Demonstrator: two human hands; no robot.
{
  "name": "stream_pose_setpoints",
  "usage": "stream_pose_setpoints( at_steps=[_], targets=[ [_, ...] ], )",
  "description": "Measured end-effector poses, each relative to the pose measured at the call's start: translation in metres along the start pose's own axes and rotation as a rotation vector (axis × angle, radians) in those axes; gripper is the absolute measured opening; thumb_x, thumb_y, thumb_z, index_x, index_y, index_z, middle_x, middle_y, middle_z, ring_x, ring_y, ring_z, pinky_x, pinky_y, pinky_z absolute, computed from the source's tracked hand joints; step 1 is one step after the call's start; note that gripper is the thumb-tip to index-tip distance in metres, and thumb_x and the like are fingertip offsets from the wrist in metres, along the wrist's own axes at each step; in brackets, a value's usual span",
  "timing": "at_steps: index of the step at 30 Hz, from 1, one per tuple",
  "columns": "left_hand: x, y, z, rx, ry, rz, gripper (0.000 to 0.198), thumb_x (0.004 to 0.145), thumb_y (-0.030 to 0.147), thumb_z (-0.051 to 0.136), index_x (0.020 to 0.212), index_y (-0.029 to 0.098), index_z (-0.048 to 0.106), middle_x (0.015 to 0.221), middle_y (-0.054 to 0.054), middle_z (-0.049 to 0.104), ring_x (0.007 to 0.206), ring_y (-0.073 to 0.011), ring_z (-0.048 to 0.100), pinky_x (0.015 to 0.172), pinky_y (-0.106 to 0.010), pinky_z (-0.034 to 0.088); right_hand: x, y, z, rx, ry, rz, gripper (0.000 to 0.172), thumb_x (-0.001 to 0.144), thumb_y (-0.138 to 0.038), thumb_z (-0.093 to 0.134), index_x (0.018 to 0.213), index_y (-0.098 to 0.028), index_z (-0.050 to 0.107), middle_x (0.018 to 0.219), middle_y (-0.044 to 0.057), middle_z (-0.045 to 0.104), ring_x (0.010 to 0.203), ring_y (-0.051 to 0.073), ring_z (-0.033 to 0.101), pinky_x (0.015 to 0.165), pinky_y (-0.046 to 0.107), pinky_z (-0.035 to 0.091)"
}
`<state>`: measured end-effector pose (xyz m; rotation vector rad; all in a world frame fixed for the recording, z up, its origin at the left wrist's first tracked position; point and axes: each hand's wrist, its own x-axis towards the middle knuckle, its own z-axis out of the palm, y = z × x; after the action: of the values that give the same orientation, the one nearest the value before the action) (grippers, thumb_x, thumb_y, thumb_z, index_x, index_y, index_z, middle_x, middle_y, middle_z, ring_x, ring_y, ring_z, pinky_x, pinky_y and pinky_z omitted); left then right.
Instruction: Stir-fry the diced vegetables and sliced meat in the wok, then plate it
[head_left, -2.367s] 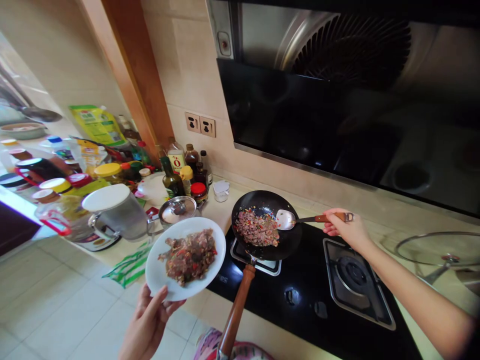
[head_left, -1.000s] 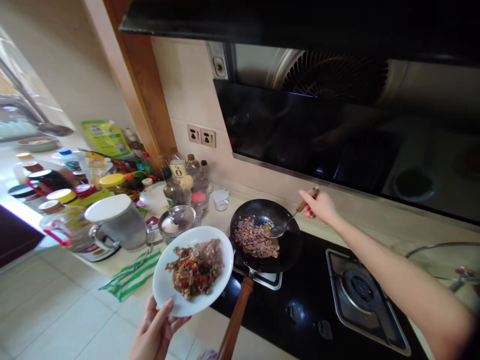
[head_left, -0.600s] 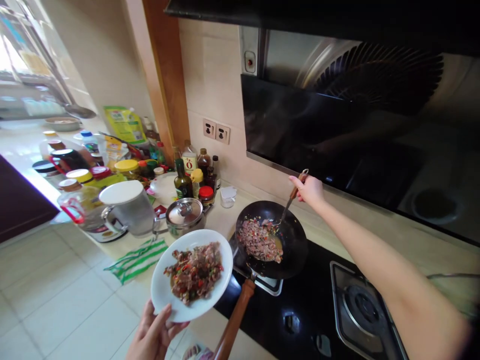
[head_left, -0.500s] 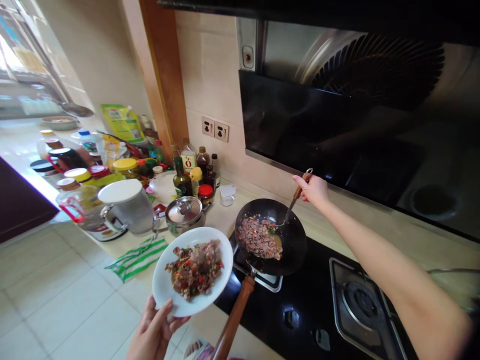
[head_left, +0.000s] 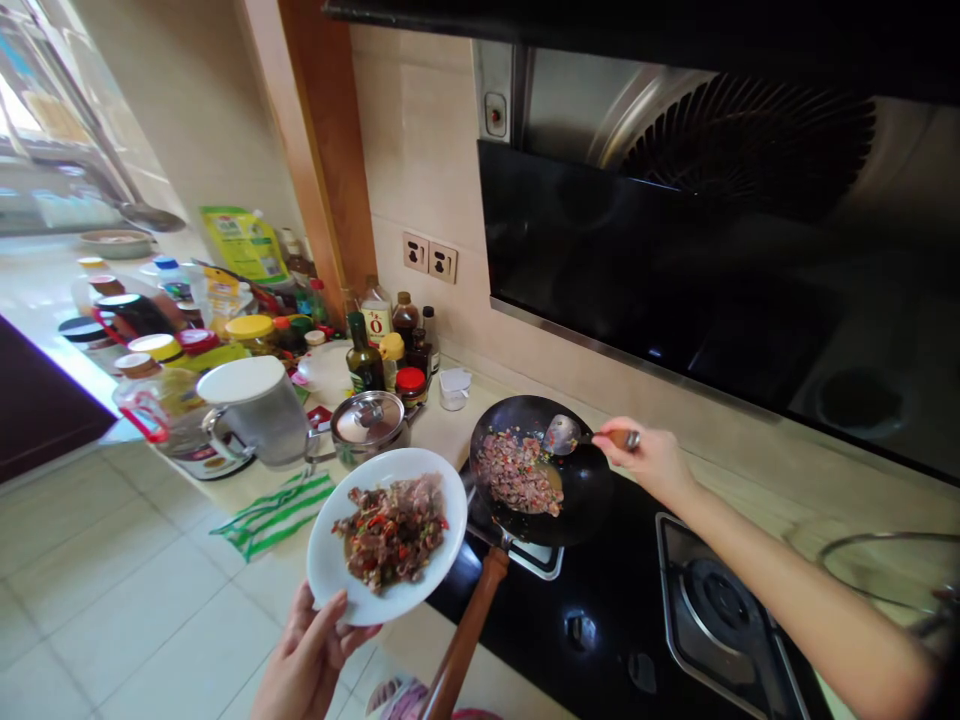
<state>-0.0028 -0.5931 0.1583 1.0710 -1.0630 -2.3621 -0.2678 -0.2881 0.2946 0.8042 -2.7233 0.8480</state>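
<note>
My left hand [head_left: 319, 640] grips the near rim of a white plate [head_left: 330, 510], thumb on top. On the plate lies a heap of chopped meat with red chilies [head_left: 394, 530]. My right hand [head_left: 651, 458] is closed round the wooden handle of a spatula [head_left: 561, 436], whose metal blade is over the far side of the wok. The black wok [head_left: 592, 500] sits on the left burner, its wooden handle [head_left: 472, 625] pointing toward me. More chopped meat with bits of chili and some liquid [head_left: 517, 475] lies in the wok, left of the blade.
A lidded steel pot [head_left: 370, 425], a grey pitcher [head_left: 259, 415] and a green-striped cloth [head_left: 277, 512] are left of the stove. Sauce bottles [head_left: 365, 358] and jars crowd the counter behind. The right burner [head_left: 720, 600] is beside the wok; a dark range hood [head_left: 637, 270] hangs above.
My right hand has come down and to the right. The spatula has gone from steep to nearly level, its blade lifted out of the meat. The plate has barely moved.
</note>
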Motion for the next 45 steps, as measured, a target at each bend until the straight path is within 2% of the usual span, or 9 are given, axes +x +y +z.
stream_pose_setpoints(
  at_steps=[3,8,14,17,23,28,32,36,45],
  targets=[
    [0.002,-0.001,-0.005,-0.005,0.001,-0.004,0.072,0.049,0.027,0.086,0.113,0.031,0.054,0.087,0.003,0.070,0.063,-0.0182,0.067,0.056,-0.031,0.061,-0.028,0.028,0.012,0.139,0.000,0.091,0.028,0.080,-0.051,0.060,0.089,-0.024,0.066,0.084,0.002,0.071,0.072,0.018,0.067,0.071,0.029,0.053],
    [-0.004,0.001,-0.004,0.020,0.010,0.014,0.069,0.049,0.025,0.085,0.111,0.030,0.055,0.084,0.003,0.071,0.061,-0.0185,0.067,0.057,-0.032,0.061,-0.069,0.074,0.038,0.709,0.147,0.442,0.044,0.071,-0.049,0.071,0.099,-0.016,0.063,0.082,0.006,0.072,0.075,0.023,0.070,0.072,0.037,0.059],
    [-0.011,0.004,0.005,0.026,0.010,0.050,0.063,0.048,0.023,0.085,0.105,0.030,0.058,0.087,0.005,0.069,0.062,-0.0170,0.066,0.054,-0.030,0.061,-0.103,0.090,0.076,1.119,0.323,0.597,0.043,0.068,-0.042,0.077,0.101,-0.018,0.061,0.076,0.004,0.073,0.075,0.022,0.071,0.079,0.038,0.059],
    [-0.012,0.004,0.008,0.037,0.000,0.057,0.062,0.048,0.022,0.086,0.104,0.029,0.058,0.088,0.004,0.069,0.061,-0.0164,0.066,0.053,-0.030,0.061,-0.110,0.094,0.080,1.196,0.336,0.628,0.042,0.068,-0.040,0.077,0.100,-0.019,0.060,0.077,0.004,0.074,0.077,0.022,0.071,0.082,0.040,0.058],
    [-0.011,-0.001,0.010,0.055,0.009,0.062,0.059,0.052,0.019,0.082,0.105,0.028,0.058,0.084,0.004,0.069,0.060,-0.0161,0.066,0.054,-0.030,0.061,-0.127,0.096,0.049,0.987,0.412,0.550,0.038,0.074,-0.041,0.071,0.102,-0.018,0.061,0.081,0.006,0.073,0.080,0.025,0.071,0.083,0.046,0.057],
    [-0.008,-0.007,0.013,0.073,-0.015,0.035,0.057,0.052,0.020,0.081,0.104,0.027,0.058,0.078,0.005,0.068,0.056,-0.0146,0.064,0.054,-0.029,0.061,-0.155,0.084,0.031,0.326,0.196,0.130,0.021,0.080,-0.033,0.064,0.099,-0.027,0.071,0.101,0.006,0.070,0.091,0.024,0.067,0.088,0.040,0.054],
    [-0.005,-0.009,0.016,0.082,-0.033,0.036,0.057,0.053,0.019,0.081,0.104,0.027,0.058,0.079,0.005,0.067,0.056,-0.0134,0.064,0.055,-0.029,0.061,-0.168,0.075,0.033,0.152,0.161,-0.057,0.027,0.082,-0.023,0.058,0.106,-0.031,0.069,0.104,0.005,0.068,0.093,0.022,0.066,0.084,0.034,0.055],
    [-0.003,-0.009,0.017,0.070,-0.054,0.021,0.056,0.052,0.022,0.084,0.101,0.027,0.058,0.084,0.005,0.068,0.057,-0.0132,0.064,0.055,-0.028,0.061,-0.170,0.072,0.032,0.191,0.315,-0.010,0.026,0.081,-0.020,0.061,0.104,-0.029,0.068,0.101,0.005,0.068,0.088,0.022,0.067,0.084,0.038,0.055],
    [0.002,-0.001,0.012,0.076,-0.059,0.024,0.064,0.049,0.025,0.087,0.105,0.028,0.057,0.082,0.005,0.068,0.058,-0.0142,0.064,0.055,-0.029,0.061,-0.169,0.071,0.043,0.423,0.285,0.244,0.020,0.083,-0.030,0.061,0.101,-0.023,0.066,0.098,0.007,0.070,0.084,0.023,0.069,0.080,0.039,0.058]
  ],
)
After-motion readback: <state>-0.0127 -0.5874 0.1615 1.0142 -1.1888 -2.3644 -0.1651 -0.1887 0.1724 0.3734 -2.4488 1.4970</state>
